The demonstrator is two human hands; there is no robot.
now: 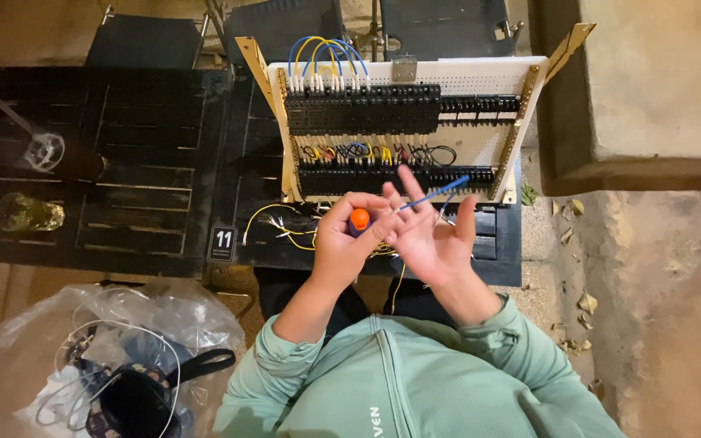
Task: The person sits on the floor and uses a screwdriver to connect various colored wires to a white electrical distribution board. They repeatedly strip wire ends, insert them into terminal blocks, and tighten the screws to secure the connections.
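**Two hands with a screwdriver and a blue wire before a wiring panel**

The left hand (342,239) is curled closed around a screwdriver with an orange-capped handle (359,219), the cap showing at the hand's 1 o'clock, between thumb and forefinger. The right hand (432,239) lies just beside it at 3 o'clock, palm up and mostly open, with fingers spread; its thumb and forefinger pinch one end of a short blue wire (436,193). The wire runs from the fingertips toward 2 o'clock, its free end in front of the lower terminal row. Both hands hover above a black slatted table (148,162). At 12 o'clock from the hands stands a white wiring panel (480,146), tilted back, with two rows of black terminal blocks (367,109) and blue and yellow wire loops (326,53) at its top. Loose yellow wires (281,231) lie on the table at the left hand's 9 o'clock. Farther out at 9 o'clock stands a glass tumbler (30,212); at 7 o'clock, a clear plastic bag (107,357) of cables.
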